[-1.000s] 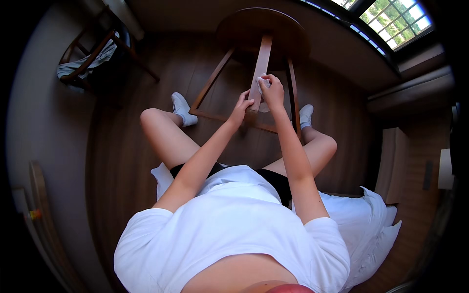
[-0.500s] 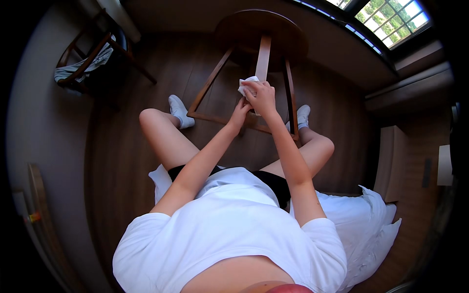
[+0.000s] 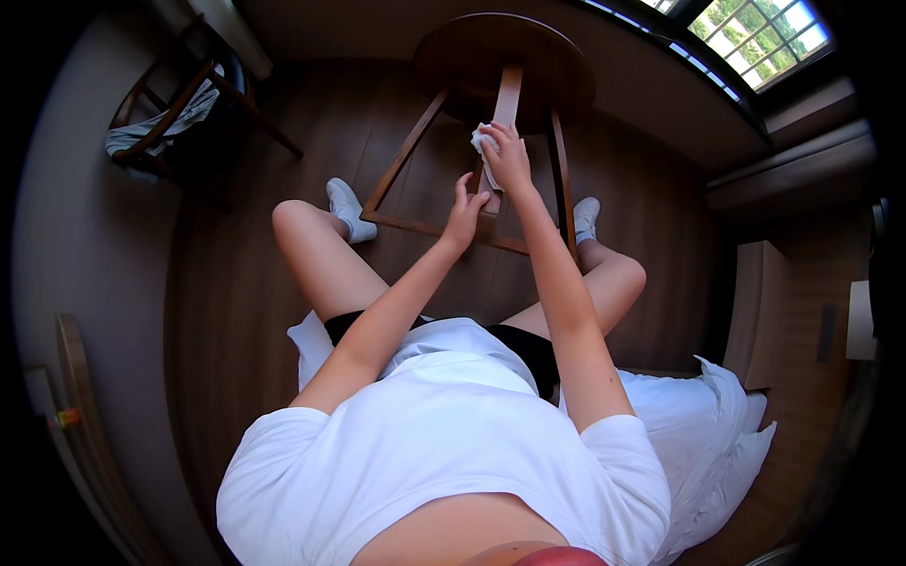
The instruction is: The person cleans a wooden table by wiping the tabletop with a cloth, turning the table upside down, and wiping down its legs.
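Since half a second ago, the right hand (image 3: 510, 160) has moved along the leg (image 3: 508, 94) toward twelve o'clock and has carried the cloth (image 3: 482, 141) with it; a gap now shows between it and the left hand (image 3: 462, 221), whose forefinger is lifted and can be seen plainly.

The floor (image 3: 226, 283), of brown wood, is the largest thing. On it, at twelve o'clock, is the table (image 3: 408, 154), with its round top (image 3: 462, 61) at the far side and its legs directed toward six o'clock. At ten o'clock, near the wall, stands a chair (image 3: 185, 107), with a pale garment (image 3: 128, 138) hanging over it. A white shirt (image 3: 444, 424) occupies six o'clock. The leg under the hands runs from the round top down toward six, between two other legs. White shoes are at ten o'clock (image 3: 349, 209) and two o'clock (image 3: 586, 219), one on each side of the table.

The left thumb lies at the near end of the leg, well apart from the forefinger; the other fingers are hidden, so I cannot tell if they have hold of it. The right fingers (image 3: 494, 132) are bent closed over the cloth, which is crumpled and lies against the leg, about halfway along it.
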Tool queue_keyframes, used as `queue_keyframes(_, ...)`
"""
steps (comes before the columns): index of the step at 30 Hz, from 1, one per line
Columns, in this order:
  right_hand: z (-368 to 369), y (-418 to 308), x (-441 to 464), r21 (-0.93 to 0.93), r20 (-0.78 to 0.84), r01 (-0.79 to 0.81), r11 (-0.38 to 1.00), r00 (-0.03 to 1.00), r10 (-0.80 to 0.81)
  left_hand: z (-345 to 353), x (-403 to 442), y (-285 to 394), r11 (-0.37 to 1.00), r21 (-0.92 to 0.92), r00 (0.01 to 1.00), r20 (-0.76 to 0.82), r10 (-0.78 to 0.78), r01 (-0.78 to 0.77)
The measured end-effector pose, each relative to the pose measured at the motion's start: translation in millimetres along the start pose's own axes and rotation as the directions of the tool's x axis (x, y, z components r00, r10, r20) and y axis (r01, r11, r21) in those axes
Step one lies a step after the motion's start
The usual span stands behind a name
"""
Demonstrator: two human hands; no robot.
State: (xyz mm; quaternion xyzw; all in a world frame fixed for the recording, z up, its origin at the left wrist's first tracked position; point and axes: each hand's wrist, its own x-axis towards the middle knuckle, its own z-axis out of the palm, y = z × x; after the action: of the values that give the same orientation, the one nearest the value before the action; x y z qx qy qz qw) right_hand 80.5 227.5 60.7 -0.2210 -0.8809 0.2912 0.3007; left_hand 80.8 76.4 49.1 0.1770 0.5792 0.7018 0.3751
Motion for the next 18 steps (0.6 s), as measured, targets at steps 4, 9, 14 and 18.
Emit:
queue_keyframes(4,5,-4,0,0.014,0.043,-0.035,0.999,0.998,0.035,-7,9,-15,0.991,0.009,0.991,0.029,0.134,-0.135)
queue_keyframes(9,-14,-28,-32,0.091,0.09,-0.012,0.996,0.996,0.004,-11,10,-17,0.988,-0.029,0.985,0.074,0.156,-0.154)
queue_keyframes(14,-33,-50,-59,0.09,0.131,0.002,0.996,0.991,-0.013,-9,8,-15,0.991,-0.045,0.982,0.137,0.132,-0.127)
queue_keyframes(18,-35,-44,-52,0.112,0.149,-0.015,0.994,0.989,-0.002,1,6,-12,0.98,-0.061,0.975,0.11,0.193,-0.187)
